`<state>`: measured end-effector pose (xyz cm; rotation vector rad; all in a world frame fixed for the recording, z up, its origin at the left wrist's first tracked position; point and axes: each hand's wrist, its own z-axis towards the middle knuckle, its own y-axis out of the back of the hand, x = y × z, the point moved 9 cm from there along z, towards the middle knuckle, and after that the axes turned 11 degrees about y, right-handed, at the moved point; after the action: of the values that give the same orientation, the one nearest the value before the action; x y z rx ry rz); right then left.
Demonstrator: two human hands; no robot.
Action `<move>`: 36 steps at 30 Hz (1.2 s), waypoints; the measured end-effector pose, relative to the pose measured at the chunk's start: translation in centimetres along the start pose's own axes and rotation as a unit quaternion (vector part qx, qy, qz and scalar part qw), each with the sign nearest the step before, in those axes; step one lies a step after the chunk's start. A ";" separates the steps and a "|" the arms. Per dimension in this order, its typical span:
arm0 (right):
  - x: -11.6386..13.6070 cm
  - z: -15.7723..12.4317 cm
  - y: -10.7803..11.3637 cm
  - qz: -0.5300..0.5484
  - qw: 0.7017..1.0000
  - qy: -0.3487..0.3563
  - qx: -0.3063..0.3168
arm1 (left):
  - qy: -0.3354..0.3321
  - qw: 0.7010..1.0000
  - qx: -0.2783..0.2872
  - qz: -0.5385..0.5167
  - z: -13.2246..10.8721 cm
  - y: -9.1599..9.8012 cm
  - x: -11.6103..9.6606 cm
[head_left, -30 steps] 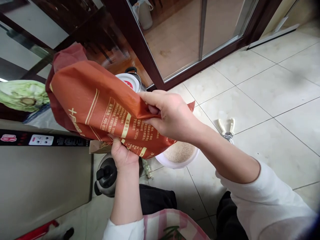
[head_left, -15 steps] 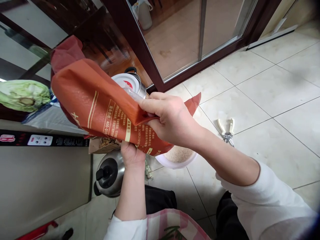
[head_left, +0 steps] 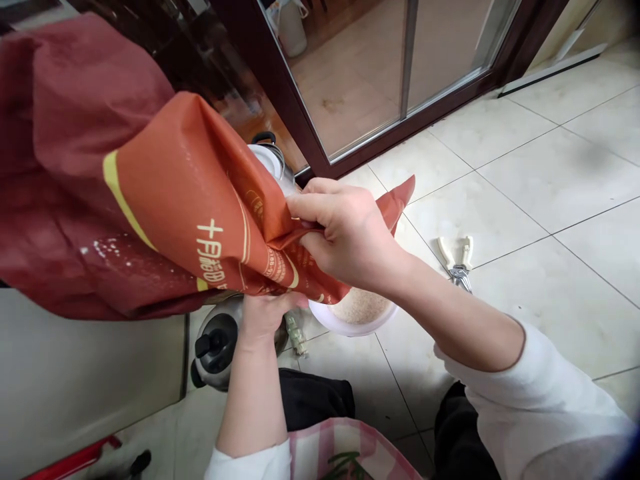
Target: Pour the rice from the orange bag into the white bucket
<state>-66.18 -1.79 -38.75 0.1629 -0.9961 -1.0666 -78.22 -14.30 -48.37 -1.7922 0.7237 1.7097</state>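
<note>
Orange-red sack (head_left: 175,193) — swung further L, pinched in our R hand (head_left: 347,233); L hand (head_left: 265,317) open beneath it.

Two hands (head_left: 347,237) (head_left: 265,319), one orange-red sack (head_left: 170,193), one white bowl (head_left: 325,317) (grain inside), one kettle (head_left: 216,343).

Right hand (head_left: 347,233) gripping orange sack (head_left: 190,193), left hand (head_left: 265,317) beneath, white bowl (head_left: 325,320) below

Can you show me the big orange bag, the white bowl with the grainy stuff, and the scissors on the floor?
Orange-red woven sack (head_left: 170,167), head view, on its printed side.
Round white bowl (head_left: 345,329), head view, on its rim.
Cream-handled metal scissors (head_left: 459,275), head view, on the metal pivot.
</note>
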 end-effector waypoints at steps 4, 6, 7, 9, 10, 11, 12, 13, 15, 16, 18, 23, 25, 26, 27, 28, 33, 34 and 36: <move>0.5 0.1 0.0 0.000 0.999 0.038 -0.030 | -0.011 0.998 -0.061 0.018 0.1 -0.1 0.2; 0.7 0.1 0.2 -0.001 0.998 0.049 -0.036 | -0.029 0.994 -0.102 0.018 0.0 0.0 -0.1; 0.7 0.2 0.2 -0.001 0.998 0.047 -0.029 | -0.036 0.992 -0.121 0.018 0.0 0.1 -0.1; 0.6 0.4 -0.1 -0.001 0.999 0.037 -0.007 | -0.050 0.988 -0.148 0.008 -0.1 0.1 -0.2; 0.6 0.4 -0.2 -0.001 0.999 0.034 0.003 | -0.057 0.986 -0.155 -0.005 -0.2 0.1 -0.2; 0.6 0.5 -0.2 -0.001 0.999 0.033 0.011 | -0.063 0.985 -0.159 -0.022 -0.2 0.0 -0.2; 0.7 0.6 -0.2 -0.001 0.999 0.034 0.015 | -0.068 0.984 -0.162 -0.041 -0.2 -0.1 -0.2; 0.7 0.6 -0.2 -0.001 0.999 0.036 0.018 | -0.073 0.982 -0.165 -0.061 -0.2 -0.2 -0.2; 0.7 0.5 0.2 -0.003 0.999 0.035 0.017 | -0.075 0.975 -0.184 -0.096 -0.3 0.0 -0.2; 0.6 0.5 0.5 -0.003 0.999 0.033 0.013 | -0.073 0.971 -0.201 -0.111 -0.4 0.2 -0.2; 0.3 0.3 1.1 -0.002 1.000 0.030 0.000 | -0.068 0.959 -0.239 -0.140 -0.5 1.0 -0.1; 0.1 0.0 1.3 0.011 0.998 0.055 -0.011 | -0.049 0.947 -0.270 -0.169 -0.5 2.0 0.4; 0.3 0.1 1.1 0.012 0.998 0.064 -0.012 | -0.052 0.949 -0.268 -0.159 -0.6 1.9 0.3; 0.5 0.1 1.1 0.012 0.998 0.067 -0.012 | -0.054 0.951 -0.262 -0.153 -0.6 1.8 0.2; 0.6 0.1 1.1 0.014 0.998 0.068 -0.012 | -0.056 0.953 -0.258 -0.151 -0.6 1.7 0.1; 0.8 0.1 1.2 0.015 0.998 0.068 -0.012 | -0.056 0.953 -0.255 -0.152 -0.6 1.6 0.1; 1.2 0.2 1.3 0.011 0.999 0.042 0.009 | -0.024 0.950 -0.255 -0.177 -0.5 2.3 0.9; 1.4 0.4 1.3 0.011 0.999 0.047 0.014 | -0.013 0.952 -0.249 -0.180 -0.4 2.3 1.2; 1.5 0.5 1.3 0.012 0.998 0.062 0.019 | 0.009 0.953 -0.236 -0.187 -0.2 2.2 1.6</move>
<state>-65.52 -2.11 -36.81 0.2442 -0.9040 -1.0044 -79.55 -16.02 -49.98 -2.0937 -0.0441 1.6916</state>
